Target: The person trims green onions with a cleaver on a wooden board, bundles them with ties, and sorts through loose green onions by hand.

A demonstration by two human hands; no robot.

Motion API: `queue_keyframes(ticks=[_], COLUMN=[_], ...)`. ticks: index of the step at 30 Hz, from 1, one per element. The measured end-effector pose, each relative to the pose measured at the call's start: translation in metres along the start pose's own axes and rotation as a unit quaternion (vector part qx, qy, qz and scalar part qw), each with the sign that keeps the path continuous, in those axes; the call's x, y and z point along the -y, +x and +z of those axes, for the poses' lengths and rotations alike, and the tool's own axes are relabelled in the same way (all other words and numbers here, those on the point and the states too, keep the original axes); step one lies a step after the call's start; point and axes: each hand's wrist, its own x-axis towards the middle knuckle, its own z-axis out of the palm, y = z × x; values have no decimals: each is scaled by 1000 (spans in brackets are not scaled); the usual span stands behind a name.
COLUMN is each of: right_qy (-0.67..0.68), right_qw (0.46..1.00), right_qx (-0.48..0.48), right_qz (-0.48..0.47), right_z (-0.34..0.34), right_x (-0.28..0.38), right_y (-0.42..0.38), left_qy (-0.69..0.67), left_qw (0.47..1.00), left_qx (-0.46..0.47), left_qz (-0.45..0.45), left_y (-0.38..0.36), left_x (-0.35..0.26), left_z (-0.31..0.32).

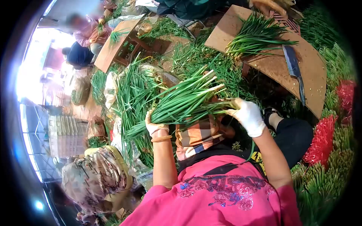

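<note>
My left hand [156, 126], in a white glove with a band at the wrist, is wrapped around the leafy part of a bunch of chives [184, 98]. The pale stalk ends of the bunch point up and to the right. My right hand [247, 117], also gloved in white, is closed on a few yellowish stalks [225, 106] at the bunch's lower right side. Below the bunch, a checked cloth [196, 137] covers my lap. A heap of loose chives [135, 98] lies just left of and beyond my left hand.
A wooden board table [271, 77] at upper right bears a cleaver [292, 64] and another chive bunch [256, 35]. Red ties [321, 141] lie on stacked chives [320, 184] to my right. At left are a person in patterned clothing [94, 177] and stacked white crates [67, 135]. Others sit farther back.
</note>
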Motion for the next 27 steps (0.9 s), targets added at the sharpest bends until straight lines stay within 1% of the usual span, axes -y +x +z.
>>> queue_keyframes(ticks=[1, 4, 5, 6, 7, 8, 9, 10, 11, 12, 13, 14, 15, 16, 18, 19, 20, 22, 23, 24, 25, 26, 27], right_qy=[-67, -116, -77, 45, 107, 129, 165, 202, 131, 89, 232, 235, 240, 379, 516, 560, 612, 661, 665, 621, 571, 612, 602], right_qw=[996, 993, 995, 990, 974, 963, 963, 960, 984, 990, 971, 970, 960, 876, 793, 766, 725, 685, 720, 759, 793, 763, 768], right_qx=[43, -4, -65, -128, -150, -166, -146, -127, -65, -33, -49, -4, 119, 200, 260, 272, 268, 250, 121, 67, 16, 30, 33], right_qz=[31, 3, -8, 36, 135, 167, 155, 146, 102, 107, 34, 66, 76, 221, 192, 160, 166, 178, 158, 183, 212, 204, 215], right_z=[5, -2, -13, -31, -50, -64, -67, -65, -59, -43, -12, 9, 15, 24, 47, 26, 8, -42, -39, -44, -48, -42, -28], right_x=[-1, -11, -28, -41, -62, -82, -67, -42, -14, 10, 20, 33, 45, 54, 43, 55, 58, 46, 36, 26, 15, 9, 12], right_y=[1, -1, -1, 1, 3, 0, 1, 0, 2, 4, 3, 5, 14, 15, 10, 4, -3, -11, -13, -10, -8, -2, 3], left_qy=[2, 5, 33, 10, 11, 13, 5, 11, 15, 17, 11, 14, 19, 24, 36, 31, 24, 14, 17, 21, 22, 31, 22], left_qw=[1000, 1000, 999, 999, 999, 999, 998, 999, 999, 1000, 1000, 1000, 999, 999, 999, 999, 999, 999, 1000, 1000, 999, 999, 999], left_qx=[0, -18, -18, -32, -35, -39, -48, -35, -21, -4, -15, -12, -9, -5, 20, 23, 24, 21, 5, -9, -16, 19, 22], left_qz=[-3, 23, 36, 41, 34, 26, 47, 34, 20, 5, 10, 18, 27, 37, 33, 33, 32, 25, 13, 0, 30, -11, -10], left_y=[-1, 12, 12, 18, 15, 10, 10, 6, -1, -3, -1, 2, 6, 2, -1, 3, 8, 15, 21, 25, 18, 7, 9], left_x=[-1, -4, -5, -6, -8, -9, -6, -5, -3, 1, 6, 10, 13, 15, 11, 9, 7, 3, 2, 3, 9, 10, 14], left_z=[3, -4, -5, -10, -8, -5, -3, 0, 6, 12, 13, 12, 9, 15, 20, 17, 13, 6, -1, -6, 1, 5, 6])
